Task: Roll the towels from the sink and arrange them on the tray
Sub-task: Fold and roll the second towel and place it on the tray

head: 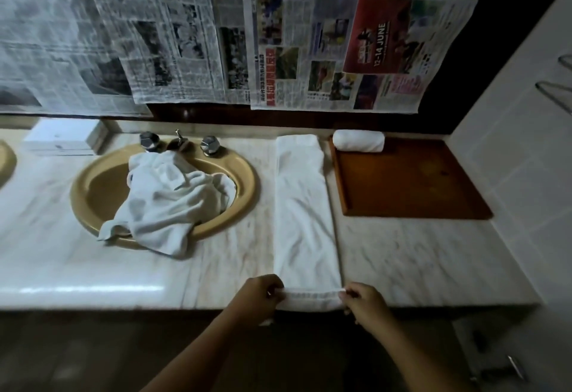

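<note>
Both hands, left hand (258,297) and right hand (365,302), pinch towel (305,206) hem; uneven rolling risks a skewed, loose roll.

Crumpled towels (173,196) hide much of the sink (102,187); newspaper text (173,45) is blurred.

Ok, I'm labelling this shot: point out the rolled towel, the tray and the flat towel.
rolled towel (359,141): head view, middle of the roll.
tray (411,181): head view, bare wooden base.
flat towel (305,206): head view, middle of the strip.
</note>
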